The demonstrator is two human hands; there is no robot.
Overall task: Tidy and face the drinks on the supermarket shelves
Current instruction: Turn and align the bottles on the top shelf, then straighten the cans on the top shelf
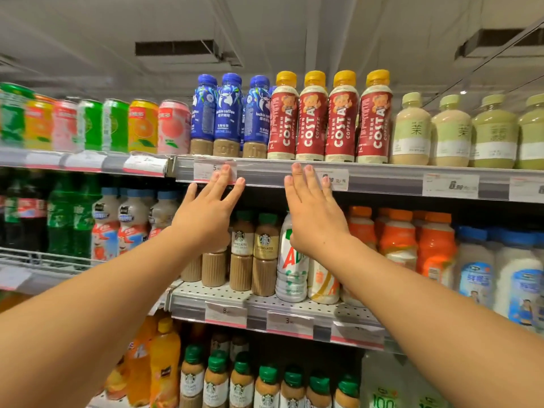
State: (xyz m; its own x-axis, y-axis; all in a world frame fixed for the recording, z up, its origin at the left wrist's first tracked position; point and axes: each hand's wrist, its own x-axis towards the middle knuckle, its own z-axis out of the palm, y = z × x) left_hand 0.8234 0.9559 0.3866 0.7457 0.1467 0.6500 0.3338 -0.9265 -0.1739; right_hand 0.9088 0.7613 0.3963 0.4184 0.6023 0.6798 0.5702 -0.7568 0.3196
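Left hand: I see my left hand (206,216) raised in front of the top shelf's front rail (382,179), its fingers (225,175) straight and spread, holding nothing — the tips lie over a price tag (215,172) on that rail.
Right hand: my right hand (316,219) is up beside it, palm toward the shelf, fingers (297,175) straight and close together, empty; the tips overlap the rail near another price tag (337,179). I cannot tell whether either hand actually touches the rail.
Top shelf drinks: four red coffee bottles (328,119) with yellow caps stand upright in a row, labels facing out, just above my right hand. To their left stand blue coffee bottles (228,116), and left of those a row of cans (117,125). To the right are pale tea bottles (450,134).
Middle shelf: brown latte bottles (253,254) stand between my wrists — orange juice bottles (412,242) sit further right, partly behind my right forearm.
Bottom shelf: green-capped coffee bottles (241,381) in a row.
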